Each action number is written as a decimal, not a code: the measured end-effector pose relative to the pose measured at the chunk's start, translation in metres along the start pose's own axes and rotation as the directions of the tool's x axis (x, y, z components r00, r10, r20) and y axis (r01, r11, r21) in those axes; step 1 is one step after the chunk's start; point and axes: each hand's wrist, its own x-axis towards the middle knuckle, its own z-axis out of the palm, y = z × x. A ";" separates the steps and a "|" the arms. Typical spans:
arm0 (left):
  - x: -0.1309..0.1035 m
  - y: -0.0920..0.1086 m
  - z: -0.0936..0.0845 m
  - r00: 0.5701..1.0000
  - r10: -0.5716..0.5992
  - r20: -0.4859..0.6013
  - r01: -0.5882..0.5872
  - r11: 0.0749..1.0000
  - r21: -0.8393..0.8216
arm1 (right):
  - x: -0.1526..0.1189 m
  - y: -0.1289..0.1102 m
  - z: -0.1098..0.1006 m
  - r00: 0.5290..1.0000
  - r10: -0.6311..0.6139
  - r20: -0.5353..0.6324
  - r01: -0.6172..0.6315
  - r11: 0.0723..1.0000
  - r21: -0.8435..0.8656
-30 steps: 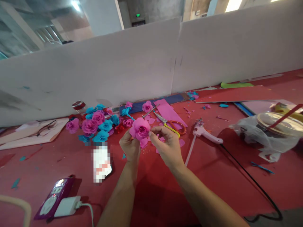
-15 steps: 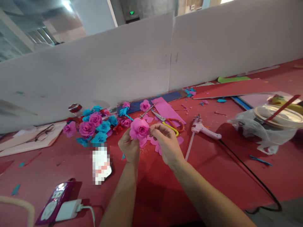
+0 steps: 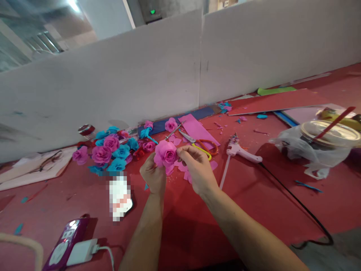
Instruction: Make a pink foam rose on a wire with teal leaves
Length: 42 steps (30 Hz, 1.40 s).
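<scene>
A pink paper rose [image 3: 167, 155] is held up over the table between my two hands. My left hand [image 3: 154, 174] is closed around its underside at the left; what those fingers grip beneath the bloom is hidden. The thumb and fingers of my right hand [image 3: 196, 165] pinch a petal on the rose's right edge. Loose pink petals [image 3: 187, 176] lie on the table below and behind the bloom. Just past my right hand are scissors [image 3: 201, 145] with orange and yellow handles, beside a sheet of pink paper [image 3: 197, 130]. Another pink rose [image 3: 170, 124] lies farther back.
On the left, a bunch of pink and blue paper roses [image 3: 108, 150] lies behind a phone [image 3: 120, 197]. A purple power strip [image 3: 66, 241] holds a white charger [image 3: 81, 252]. To the right are a glue gun [image 3: 244, 152] with a black cord and a bagged lidded bowl [image 3: 327, 137].
The camera view has shifted slightly, so the table things sit a little farther left and higher. Both hands keep the same hold on the pink rose.
</scene>
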 end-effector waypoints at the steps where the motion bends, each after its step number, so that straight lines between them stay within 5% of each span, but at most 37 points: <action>1: 0.000 0.001 0.000 1.000 -0.014 0.000 0.014 1.000 0.013 | 0.000 0.000 0.000 1.000 0.014 0.004 -0.014 1.000 0.023; 7: -0.001 0.003 0.000 0.999 -0.042 -0.003 0.042 0.999 0.032 | 0.000 0.003 -0.001 0.995 0.100 0.026 -0.102 0.991 0.088; 29: 0.001 0.003 0.004 0.992 -0.072 -0.099 0.062 0.993 -0.097 | -0.005 0.007 -0.002 0.985 -0.073 0.153 0.057 0.993 0.105; 42: -0.001 -0.006 -0.001 0.990 -0.013 -0.141 0.017 1.000 0.024 | -0.011 0.007 0.002 0.989 0.006 0.151 -0.027 0.990 0.139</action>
